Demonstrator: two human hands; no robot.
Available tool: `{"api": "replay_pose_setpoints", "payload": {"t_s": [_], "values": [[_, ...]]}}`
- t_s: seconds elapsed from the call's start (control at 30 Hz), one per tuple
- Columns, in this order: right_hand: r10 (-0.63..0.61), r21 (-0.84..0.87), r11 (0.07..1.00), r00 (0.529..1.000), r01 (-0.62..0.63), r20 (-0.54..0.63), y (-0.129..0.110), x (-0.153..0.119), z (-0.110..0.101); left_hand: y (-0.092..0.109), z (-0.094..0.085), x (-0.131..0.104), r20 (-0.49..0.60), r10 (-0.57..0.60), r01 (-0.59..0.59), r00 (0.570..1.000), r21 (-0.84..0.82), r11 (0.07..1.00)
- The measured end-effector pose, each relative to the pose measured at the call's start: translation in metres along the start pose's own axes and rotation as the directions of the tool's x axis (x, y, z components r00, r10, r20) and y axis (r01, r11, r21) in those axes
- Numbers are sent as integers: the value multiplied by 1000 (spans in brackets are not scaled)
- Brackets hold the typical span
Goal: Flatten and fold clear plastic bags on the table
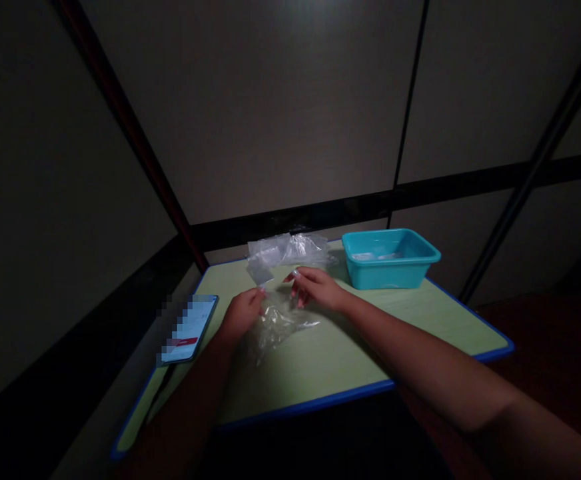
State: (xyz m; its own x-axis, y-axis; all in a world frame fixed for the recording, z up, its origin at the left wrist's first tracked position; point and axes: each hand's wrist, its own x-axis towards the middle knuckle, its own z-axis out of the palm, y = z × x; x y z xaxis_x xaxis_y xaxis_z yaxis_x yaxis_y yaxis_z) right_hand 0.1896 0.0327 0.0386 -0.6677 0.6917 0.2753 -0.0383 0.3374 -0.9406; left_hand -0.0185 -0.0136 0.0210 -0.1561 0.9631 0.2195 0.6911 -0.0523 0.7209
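A clear, crinkled plastic bag (275,327) hangs low over the middle of the table, below and between my hands. My left hand (243,311) is closed on the bag's upper left edge, thumb and finger pressed together. To its right, my right hand (315,288) is held above the bag's right side with its fingers curved and apart; nothing shows between them. Behind my hands, several clear plastic bags (295,250) lie in a loose pile at the table's back edge.
A turquoise basin (388,275) with some clear plastic inside stands at the back right of the green table (330,373), which has a blue rim. On the left lies a tablet or phone (193,330) with a lit screen and a dark cable. A panelled wall rises behind.
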Motion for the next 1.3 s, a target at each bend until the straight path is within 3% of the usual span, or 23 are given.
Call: {"api": "replay_pose_setpoints", "payload": {"t_s": [0.07,0.13,0.2,0.3,0.4,0.57,0.63,0.73,0.83,0.93,1.03,1.1,1.2,1.3], "values": [[-189,-195,966,978,168,-92,2,2,2,3,1,-2,16,43,-42,999,-11,999],[-302,-385,879,953,280,3,4,2,3,5,1,-3,38,88,-88,995,-5,996],[-283,-538,781,947,319,150,6,2,3,5,2,-4,54,103,-104,993,14,995],[-75,-674,704,968,222,241,8,1,0,2,2,-3,42,59,-61,997,49,997],[23,-682,722,982,113,187,4,-1,-3,0,1,-2,11,5,-6,1000,73,997],[-204,-633,758,979,159,1,-1,1,-4,6,1,-4,35,29,-32,999,83,996],[-277,-605,754,959,256,60,3,4,-3,8,2,-6,80,97,-103,992,69,992],[-303,-520,758,919,393,251,14,7,0,8,6,-7,109,186,-185,976,-21,982],[-240,-442,794,884,416,401,24,6,4,5,9,-6,16,154,-151,988,-99,984],[-52,-517,790,877,329,478,28,2,8,3,7,-3,-142,138,-154,980,-108,982],[141,-680,699,888,223,437,26,0,8,5,2,-2,-261,261,-281,929,-41,959],[200,-770,615,911,169,360,24,0,6,8,0,-3,-245,368,-363,897,69,929],[223,-876,476,953,77,205,23,0,4,11,1,-5,-85,491,-471,867,183,863],[185,-927,371,983,-59,11,21,1,2,11,5,-8,112,540,-551,834,134,824]]}}
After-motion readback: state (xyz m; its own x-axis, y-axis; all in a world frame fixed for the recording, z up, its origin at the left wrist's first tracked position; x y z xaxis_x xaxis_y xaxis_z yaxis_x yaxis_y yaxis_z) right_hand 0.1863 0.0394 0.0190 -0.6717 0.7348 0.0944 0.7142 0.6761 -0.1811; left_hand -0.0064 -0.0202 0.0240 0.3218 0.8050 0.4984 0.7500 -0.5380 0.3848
